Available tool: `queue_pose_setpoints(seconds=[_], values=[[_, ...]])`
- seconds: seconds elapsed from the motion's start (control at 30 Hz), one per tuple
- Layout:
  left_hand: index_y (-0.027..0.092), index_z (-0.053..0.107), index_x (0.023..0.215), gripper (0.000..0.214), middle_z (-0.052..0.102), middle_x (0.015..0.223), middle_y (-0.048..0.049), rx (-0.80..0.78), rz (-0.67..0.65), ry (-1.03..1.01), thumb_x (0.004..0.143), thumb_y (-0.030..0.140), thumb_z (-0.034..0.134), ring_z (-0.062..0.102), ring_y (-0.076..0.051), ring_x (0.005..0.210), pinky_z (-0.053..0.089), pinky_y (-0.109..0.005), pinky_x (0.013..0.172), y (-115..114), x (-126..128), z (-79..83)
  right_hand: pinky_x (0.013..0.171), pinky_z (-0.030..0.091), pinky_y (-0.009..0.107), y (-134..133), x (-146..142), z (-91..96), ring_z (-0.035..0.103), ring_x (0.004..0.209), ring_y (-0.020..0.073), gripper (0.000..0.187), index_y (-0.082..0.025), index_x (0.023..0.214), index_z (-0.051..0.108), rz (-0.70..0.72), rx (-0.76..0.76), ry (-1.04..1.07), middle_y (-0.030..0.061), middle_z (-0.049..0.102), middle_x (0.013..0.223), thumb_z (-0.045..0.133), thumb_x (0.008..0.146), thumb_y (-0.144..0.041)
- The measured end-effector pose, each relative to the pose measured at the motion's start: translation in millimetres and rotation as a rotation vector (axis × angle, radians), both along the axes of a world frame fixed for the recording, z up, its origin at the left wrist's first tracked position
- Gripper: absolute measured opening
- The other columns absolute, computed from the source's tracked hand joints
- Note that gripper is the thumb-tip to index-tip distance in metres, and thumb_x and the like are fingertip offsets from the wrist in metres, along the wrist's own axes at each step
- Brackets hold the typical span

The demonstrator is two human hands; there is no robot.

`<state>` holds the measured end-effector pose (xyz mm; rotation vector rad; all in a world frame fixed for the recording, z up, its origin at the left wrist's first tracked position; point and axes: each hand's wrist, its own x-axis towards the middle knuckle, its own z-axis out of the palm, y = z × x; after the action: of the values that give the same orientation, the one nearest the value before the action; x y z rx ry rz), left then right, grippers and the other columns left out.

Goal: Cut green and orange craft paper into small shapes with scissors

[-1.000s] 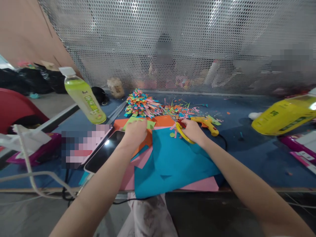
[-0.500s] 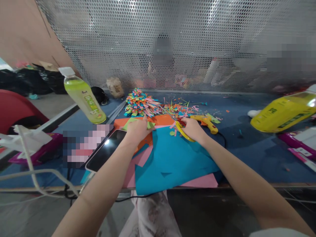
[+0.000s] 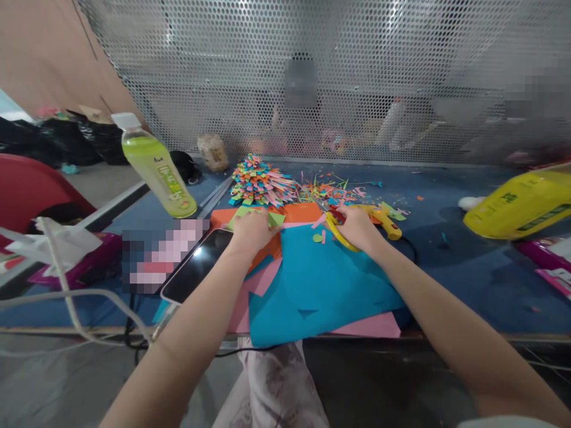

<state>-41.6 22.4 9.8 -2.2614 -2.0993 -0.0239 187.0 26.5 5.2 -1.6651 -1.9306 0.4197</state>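
Observation:
My left hand [image 3: 253,229] is closed on a piece of light green paper [image 3: 275,220], which shows on both sides of the fingers. Orange paper lies beneath it. In my right hand [image 3: 360,227] is a pair of scissors with yellow and red handles [image 3: 341,235], the blades directed away from me toward the paper scraps. Below the hands a large blue paper sheet [image 3: 321,285] covers pink sheets. Just behind my left hand stands a cone-shaped tree of many coloured paper strips [image 3: 259,183]. A yellow glue gun [image 3: 389,224] lies beyond my right hand.
A phone [image 3: 196,267] lies left of the sheets. A green drink bottle [image 3: 160,172] stands at the left, and a yellow bottle [image 3: 521,205] is at the right. Scraps [image 3: 334,191] lie before the perforated metal panel [image 3: 250,71]. A white cable [image 3: 66,291] loops at the left.
The whole view has shifted slightly. A raised finger of my left hand has come down toward the green paper. My right hand keeps hold of the scissors in nearly the same place.

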Motion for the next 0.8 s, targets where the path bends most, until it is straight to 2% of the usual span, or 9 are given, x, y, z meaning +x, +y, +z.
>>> queue_pose_setpoints(seconds=[0.23,0.33,0.43,0.57,0.67,0.73,0.8], values=[[0.008,0.051,0.113,0.036,0.065,0.107,-0.0208,-0.019,0.037,-0.003,0.087,0.032,0.041,0.061,-0.031,0.103,0.046,-0.044,0.087,7.2,-2.1,1.3,0.057,0.047,0.027,4.6,6.6,-1.3,0.066,0.069,0.0215,0.019,-0.013,0.084,0.067,-0.028,0.039,0.06,0.0086,0.07,0.076,0.058,0.075,-0.028],[0.008,0.053,0.112,0.034,0.065,0.104,-0.0208,-0.016,0.032,-0.001,0.089,0.029,0.037,0.062,-0.031,0.101,0.048,-0.041,0.083,7.9,-3.5,-1.1,0.058,0.048,0.028,2.9,4.8,0.5,0.066,0.069,0.0216,0.02,-0.013,0.086,0.068,-0.027,0.019,0.061,0.0085,0.07,0.076,0.058,0.075,-0.027],[0.01,0.05,0.116,0.036,0.063,0.11,-0.0193,0.012,0.007,0.001,0.089,0.028,0.035,0.061,-0.03,0.105,0.048,-0.04,0.083,7.9,-5.1,-1.8,0.059,0.049,0.028,1.2,3.0,2.6,0.066,0.068,0.021,0.023,-0.013,0.091,0.068,-0.021,-0.004,0.07,0.0078,0.07,0.075,0.059,0.075,-0.026],[0.011,0.047,0.119,0.035,0.063,0.113,-0.0177,0.135,0.015,-0.005,0.09,0.025,0.033,0.059,-0.029,0.108,0.046,-0.039,0.087,6.8,-8.7,6.2,0.059,0.049,0.028,2.2,4.0,3.1,0.066,0.066,0.0204,0.024,-0.012,0.092,0.068,-0.026,-0.009,0.066,0.0084,0.07,0.077,0.06,0.074,-0.026],[0.012,0.053,0.111,0.032,0.067,0.101,-0.0162,0.109,0.034,-0.01,0.089,0.023,0.033,0.063,-0.03,0.1,0.048,-0.038,0.081,-4.3,-8.8,14.0,0.058,0.049,0.027,4.4,6.3,2.1,0.066,0.065,0.0196,0.021,-0.013,0.089,0.067,-0.035,-0.001,0.039,0.0088,0.071,0.08,0.059,0.076,-0.026],[0.013,0.057,0.107,0.031,0.068,0.097,-0.0156,0.051,0.017,0.022,0.089,0.021,0.033,0.064,-0.03,0.094,0.049,-0.038,0.076,-20.8,-6.5,15.1,0.058,0.048,0.027,5.4,7.2,1.3,0.065,0.065,0.0187,0.019,-0.014,0.088,0.067,-0.036,0.0,0.022,0.0085,0.071,0.081,0.058,0.076,-0.025],[0.012,0.055,0.113,0.034,0.069,0.096,-0.0154,0.042,-0.006,0.05,0.089,0.02,0.033,0.066,-0.029,0.09,0.049,-0.038,0.075,-42.5,-3.7,10.6,0.059,0.048,0.026,5.5,6.7,0.9,0.065,0.064,0.018,0.018,-0.014,0.088,0.067,-0.028,-0.001,0.01,0.0079,0.071,0.081,0.058,0.075,-0.023]])
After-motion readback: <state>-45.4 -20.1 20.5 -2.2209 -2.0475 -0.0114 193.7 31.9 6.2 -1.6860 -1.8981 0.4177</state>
